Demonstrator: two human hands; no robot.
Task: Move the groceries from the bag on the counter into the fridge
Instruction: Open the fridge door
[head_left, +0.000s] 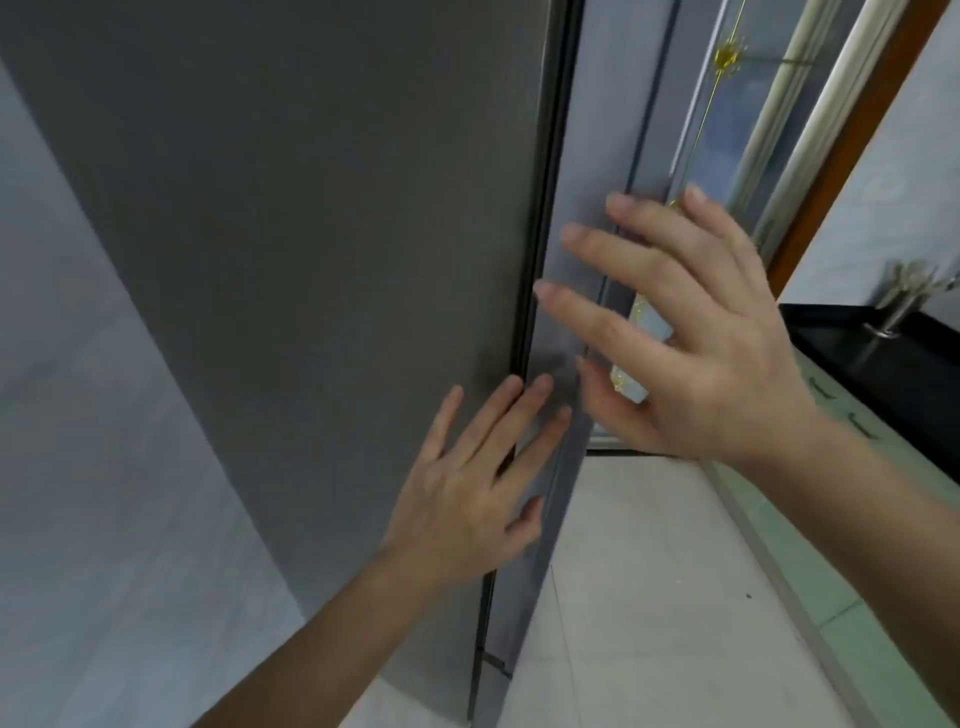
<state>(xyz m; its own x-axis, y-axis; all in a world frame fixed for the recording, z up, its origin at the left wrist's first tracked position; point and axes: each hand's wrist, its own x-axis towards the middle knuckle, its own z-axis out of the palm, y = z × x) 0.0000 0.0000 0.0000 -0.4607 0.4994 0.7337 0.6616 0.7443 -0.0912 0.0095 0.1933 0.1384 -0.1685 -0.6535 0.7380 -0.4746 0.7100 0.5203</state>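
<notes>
At 9 o'clock a pale grey wall (78, 364) shows a smooth, faintly mottled surface. Beside it the fridge (311, 208) fills the middle of the view: a broad, matte, dark grey panel, then a thin black seam running from 12 o'clock down to 6 o'clock, then a narrower, lighter grey panel.

The left hand (467, 499), at about 6 o'clock, lies flat on the fridge, its fingers straight and slightly spread across the seam, gripping nothing. The right hand (691, 332), at about 3 o'clock, is wide open with its fingers fanned, empty, in front of the lighter panel. Whether it touches the fridge cannot be told.

Behind it stands a glass door (748, 135) bearing a thin gold ornament. Pale square floor tiles (649, 571) lie at 5 o'clock. At the far right a glossy black counter (893, 374) carries a metal tap (904, 301), above light green cabinet fronts (857, 519).
</notes>
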